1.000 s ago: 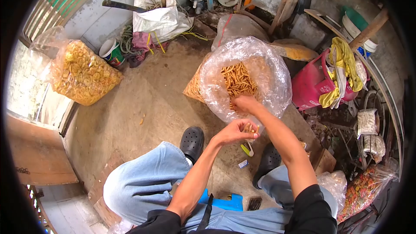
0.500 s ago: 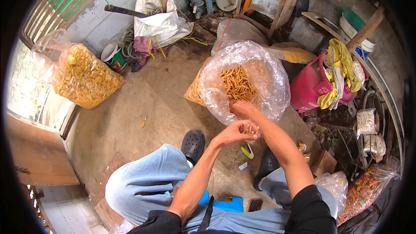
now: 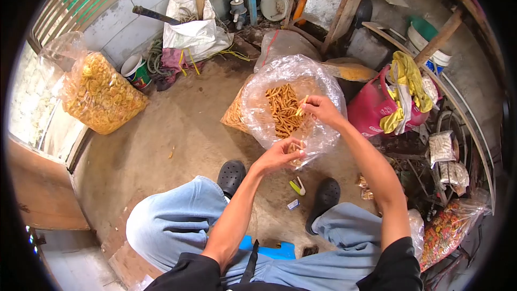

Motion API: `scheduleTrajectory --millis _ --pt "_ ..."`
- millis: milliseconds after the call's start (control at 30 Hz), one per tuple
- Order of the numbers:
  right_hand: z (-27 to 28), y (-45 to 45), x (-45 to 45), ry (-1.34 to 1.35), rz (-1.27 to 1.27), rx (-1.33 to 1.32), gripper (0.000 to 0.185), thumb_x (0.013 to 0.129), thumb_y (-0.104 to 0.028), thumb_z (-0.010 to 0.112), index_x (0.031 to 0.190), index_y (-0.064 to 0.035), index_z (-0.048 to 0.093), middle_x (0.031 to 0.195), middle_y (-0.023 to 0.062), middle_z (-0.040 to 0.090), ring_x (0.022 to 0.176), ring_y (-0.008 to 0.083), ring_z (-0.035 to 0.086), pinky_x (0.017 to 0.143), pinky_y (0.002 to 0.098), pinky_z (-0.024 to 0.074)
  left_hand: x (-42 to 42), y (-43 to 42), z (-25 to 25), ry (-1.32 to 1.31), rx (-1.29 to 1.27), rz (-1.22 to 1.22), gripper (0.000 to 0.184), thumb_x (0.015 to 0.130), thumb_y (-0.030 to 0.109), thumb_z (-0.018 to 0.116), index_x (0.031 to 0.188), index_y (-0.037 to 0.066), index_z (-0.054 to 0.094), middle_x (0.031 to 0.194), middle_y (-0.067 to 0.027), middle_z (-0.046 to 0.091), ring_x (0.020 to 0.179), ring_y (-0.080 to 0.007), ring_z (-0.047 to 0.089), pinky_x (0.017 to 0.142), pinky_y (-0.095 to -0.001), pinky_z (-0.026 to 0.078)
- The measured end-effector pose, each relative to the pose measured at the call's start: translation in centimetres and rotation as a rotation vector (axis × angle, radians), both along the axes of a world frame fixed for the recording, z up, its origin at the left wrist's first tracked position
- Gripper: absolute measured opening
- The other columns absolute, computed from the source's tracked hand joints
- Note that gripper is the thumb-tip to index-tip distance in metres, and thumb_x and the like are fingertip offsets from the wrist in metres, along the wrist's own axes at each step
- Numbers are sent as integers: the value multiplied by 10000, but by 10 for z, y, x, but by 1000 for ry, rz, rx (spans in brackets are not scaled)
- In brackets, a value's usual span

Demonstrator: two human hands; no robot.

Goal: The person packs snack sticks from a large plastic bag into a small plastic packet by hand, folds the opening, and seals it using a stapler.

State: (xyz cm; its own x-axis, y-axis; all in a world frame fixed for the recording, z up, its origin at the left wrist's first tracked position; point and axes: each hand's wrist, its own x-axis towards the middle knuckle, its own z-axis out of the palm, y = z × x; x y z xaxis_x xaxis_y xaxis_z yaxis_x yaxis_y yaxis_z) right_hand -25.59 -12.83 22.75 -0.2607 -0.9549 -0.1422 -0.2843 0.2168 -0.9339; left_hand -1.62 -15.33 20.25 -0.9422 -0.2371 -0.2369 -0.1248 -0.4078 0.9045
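Observation:
A large clear plastic bag (image 3: 329,83) stands open on the floor in front of me, with brown stick snacks (image 3: 282,112) inside it. My right hand (image 3: 323,110) is over the right part of its mouth, fingers closed on a few stick snacks (image 3: 301,106). At the near rim, my left hand (image 3: 276,156) is closed around a small clear plastic bag (image 3: 295,150) with some sticks in it. The fingers partly hide the small bag.
A full bag of yellow round chips (image 3: 105,94) stands at the left. To the right are a pink gas cylinder (image 3: 371,108) with yellow cloth and a bag of colourful packets (image 3: 449,231). A green-and-white stapler-like item (image 3: 297,186) lies between my feet.
My right hand has come up out of the heap in the large bag with a few stick snacks. My left hand still holds the small bag, now closer to the large bag's rim.

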Motion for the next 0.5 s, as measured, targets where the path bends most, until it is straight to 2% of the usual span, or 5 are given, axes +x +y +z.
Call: scheduleTrajectory --millis 67,100,200,267,500 --pt "37 17 5 18 -12 14 188 929 -175 622 1050 -39 670 800 -37 615 650 35 489 559 203 412 0 3 8 -31 -100 16 325 896 214 691 1153 72 551 981 -10 631 902 -108 616 731 -319 566" --pt "57 26 13 38 24 -17 198 931 -180 621 1062 -40 669 812 -35 622 664 34 495 573 200 415 0 5 10 12 -116 46 321 862 204 731 1106 80 563 889 18 621 788 -71 593 625 -253 520" --pt "100 57 40 71 64 -82 203 940 -160 611 1087 -28 661 858 -26 640 735 29 524 645 198 442 -1 8 19 55 -218 35 283 859 165 733 1063 83 554 945 22 617 844 -78 593 692 -275 536" --pt "110 74 51 127 99 -195 165 916 -128 636 1029 -12 670 906 -4 680 746 33 517 664 220 440 -4 11 19 144 -185 36 287 830 137 762 1010 87 544 905 35 609 822 -67 581 696 -247 501" --pt "124 109 82 341 -16 -340 184 887 -92 665 1062 -36 664 873 35 674 638 53 514 591 240 440 0 23 52 198 -414 69 286 765 103 804 913 93 560 843 39 591 784 -59 538 706 -243 447"
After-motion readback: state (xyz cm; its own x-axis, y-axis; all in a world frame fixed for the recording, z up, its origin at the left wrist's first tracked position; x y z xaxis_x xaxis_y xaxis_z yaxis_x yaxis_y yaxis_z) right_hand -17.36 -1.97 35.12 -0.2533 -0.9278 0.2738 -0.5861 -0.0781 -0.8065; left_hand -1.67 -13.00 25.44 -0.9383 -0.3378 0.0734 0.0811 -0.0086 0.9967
